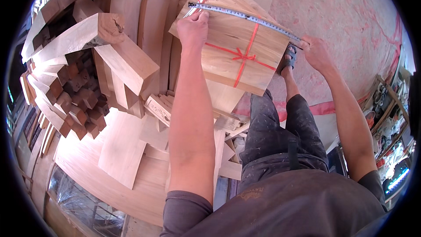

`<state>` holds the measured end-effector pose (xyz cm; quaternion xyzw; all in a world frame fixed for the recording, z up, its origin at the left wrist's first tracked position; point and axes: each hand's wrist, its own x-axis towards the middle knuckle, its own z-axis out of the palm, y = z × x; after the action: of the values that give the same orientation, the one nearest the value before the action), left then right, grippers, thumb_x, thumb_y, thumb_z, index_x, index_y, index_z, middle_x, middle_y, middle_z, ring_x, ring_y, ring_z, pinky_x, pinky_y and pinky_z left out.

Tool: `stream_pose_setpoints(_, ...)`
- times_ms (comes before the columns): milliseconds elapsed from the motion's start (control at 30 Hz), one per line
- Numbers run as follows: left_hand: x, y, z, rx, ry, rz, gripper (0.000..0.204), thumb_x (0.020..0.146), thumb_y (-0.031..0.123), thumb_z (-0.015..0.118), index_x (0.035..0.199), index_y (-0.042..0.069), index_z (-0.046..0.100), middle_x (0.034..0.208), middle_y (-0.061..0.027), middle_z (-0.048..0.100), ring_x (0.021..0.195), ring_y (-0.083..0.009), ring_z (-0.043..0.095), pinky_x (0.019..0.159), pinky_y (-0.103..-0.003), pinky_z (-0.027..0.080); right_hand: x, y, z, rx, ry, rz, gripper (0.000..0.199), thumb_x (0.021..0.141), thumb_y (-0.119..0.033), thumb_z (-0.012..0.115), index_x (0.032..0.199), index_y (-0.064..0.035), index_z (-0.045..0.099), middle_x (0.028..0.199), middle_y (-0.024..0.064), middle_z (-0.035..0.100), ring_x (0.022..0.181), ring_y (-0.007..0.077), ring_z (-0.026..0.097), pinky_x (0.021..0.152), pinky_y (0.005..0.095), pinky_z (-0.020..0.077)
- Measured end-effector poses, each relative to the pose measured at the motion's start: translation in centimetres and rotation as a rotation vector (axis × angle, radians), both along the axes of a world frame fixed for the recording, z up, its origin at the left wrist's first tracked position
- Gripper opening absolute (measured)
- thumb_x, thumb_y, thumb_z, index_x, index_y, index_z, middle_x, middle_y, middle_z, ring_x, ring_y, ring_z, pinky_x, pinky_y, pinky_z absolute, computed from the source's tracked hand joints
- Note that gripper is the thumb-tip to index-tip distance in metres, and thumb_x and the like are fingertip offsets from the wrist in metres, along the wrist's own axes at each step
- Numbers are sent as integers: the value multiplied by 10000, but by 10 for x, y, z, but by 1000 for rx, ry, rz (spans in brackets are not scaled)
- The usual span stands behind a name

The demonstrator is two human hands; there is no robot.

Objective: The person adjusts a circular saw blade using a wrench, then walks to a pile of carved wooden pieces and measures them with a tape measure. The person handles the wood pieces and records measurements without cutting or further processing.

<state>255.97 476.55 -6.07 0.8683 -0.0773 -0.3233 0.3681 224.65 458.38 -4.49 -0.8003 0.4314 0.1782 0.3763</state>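
Note:
A steel tape measure point(244, 16) is stretched across a stack of wooden boards point(267, 48) tied with red string point(242, 56). My left hand point(193, 30) is closed at the tape's far-left end, its fingers against the boards' left side. At the opposite end, my right hand point(317, 54) is closed around the tape, just past the stack's right edge. The tape's case does not show clearly; the right fingers partly hide that end. The string crosses the top boards and is knotted near the middle.
Piled timber blocks point(79, 105) and a thick angled beam point(127, 63) stand at the left. Wide pale boards point(123, 149) lie below them, near a carved wooden piece point(158, 109). My sandalled foot point(288, 57) stands beside the stack on the reddish floor point(337, 22). Clutter point(390, 118) lines the right.

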Motion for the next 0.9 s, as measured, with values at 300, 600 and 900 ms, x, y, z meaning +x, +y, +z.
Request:
stream_pose_setpoints(300,2,-4,13,57,41,-18,259,908,193,717,1062,2,800,625,-4,574,588,-93,513,587,-319,449,-2,-2,-6,8,-17,-14,220,938,-198,560,947,10,630,857,253,618,816,415,624,759,460,484)
stream_pose_setpoints(600,3,-3,2,28,7,-20,271,930,180,706,1091,-27,777,670,-28,618,641,-99,543,618,-327,464,-34,-7,0,-115,-133,39,209,947,-172,553,874,21,579,855,234,589,856,414,606,772,469,469)
stream_pose_setpoints(900,2,-8,10,131,16,-117,341,934,240,737,1193,20,766,658,31,564,618,-61,487,596,-289,435,-47,0,-1,-214,-197,26,147,958,-131,582,881,-6,585,844,219,577,854,418,603,758,483,463)
